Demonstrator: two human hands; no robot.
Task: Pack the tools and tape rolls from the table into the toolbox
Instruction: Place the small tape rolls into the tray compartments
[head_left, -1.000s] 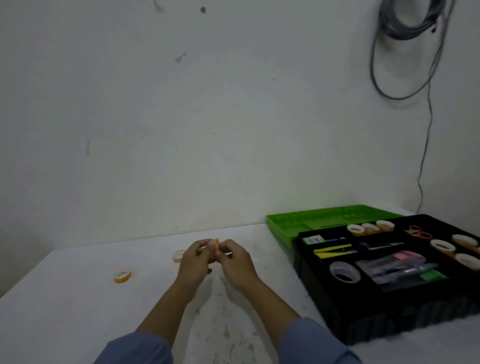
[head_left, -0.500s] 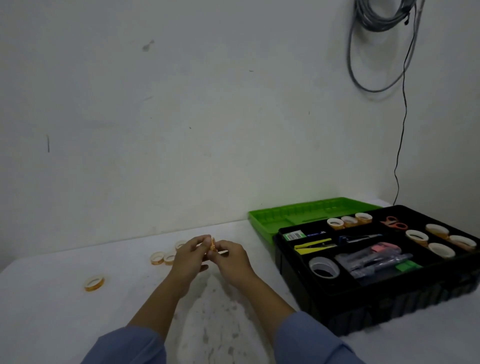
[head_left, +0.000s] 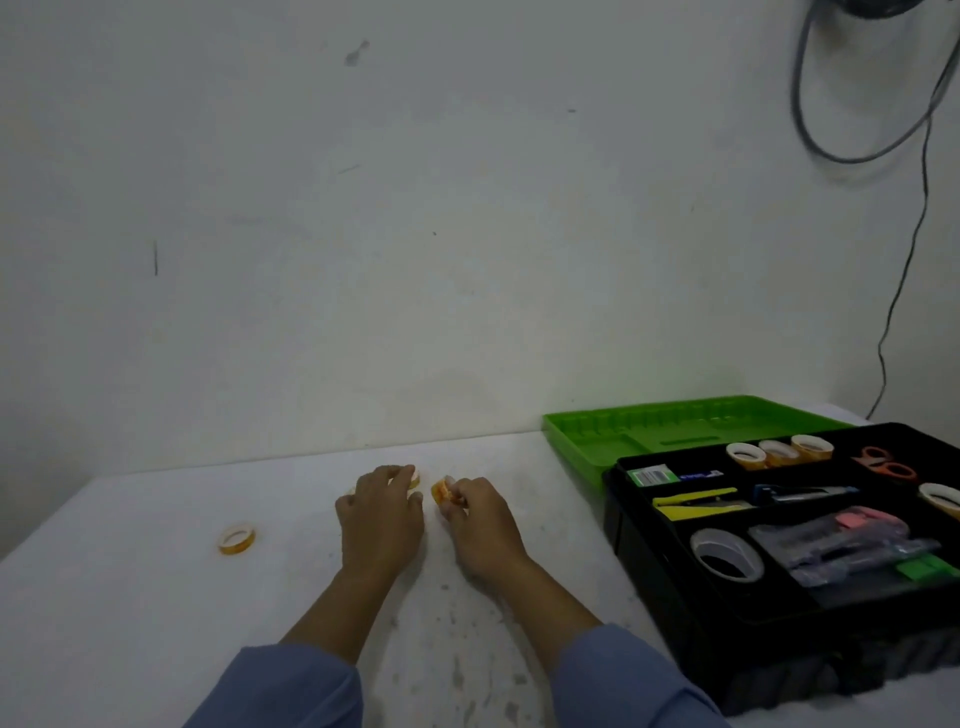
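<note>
Orange tape roll (head_left: 445, 492) pinched by right hand (head_left: 480, 525), left hand (head_left: 382, 519) palm-down, fingers curled on pale roll (head_left: 414, 477)

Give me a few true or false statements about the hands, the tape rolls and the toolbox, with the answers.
1. The right hand pinches an orange tape roll. True.
2. The scissors lie on the table. False: they sit in the toolbox.
3. A lone tape roll lies on the table, left of the left hand. True.
4. The toolbox is closed. False: it stands open, its compartments showing.
</note>
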